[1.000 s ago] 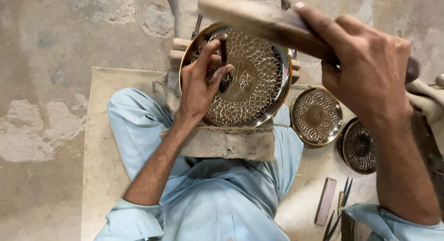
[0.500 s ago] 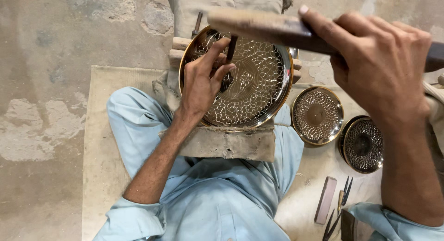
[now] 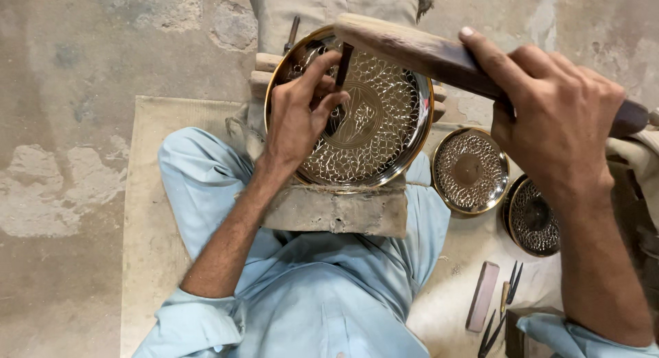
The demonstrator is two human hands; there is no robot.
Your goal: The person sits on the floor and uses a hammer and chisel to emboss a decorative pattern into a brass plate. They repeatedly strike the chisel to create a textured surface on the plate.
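Left hand: the left hand (image 3: 296,118) pinched a thin dark metal chisel (image 3: 342,66) and rested on the big round shiny brass plate with carved patterns (image 3: 374,135).
Right hand: the right hand (image 3: 556,118) was wrapped tight around a long brown wooden mallet (image 3: 419,49), held above the plate.
Big plate: it lay on a grey stone-like block (image 3: 336,210) on the person's light blue lap.
Nearby: two smaller round carved plates (image 3: 470,169) sat to the right, just beside it.
Floor: a flat pinkish stone bar (image 3: 482,296) and small dark tools (image 3: 504,306) lay on the mat.
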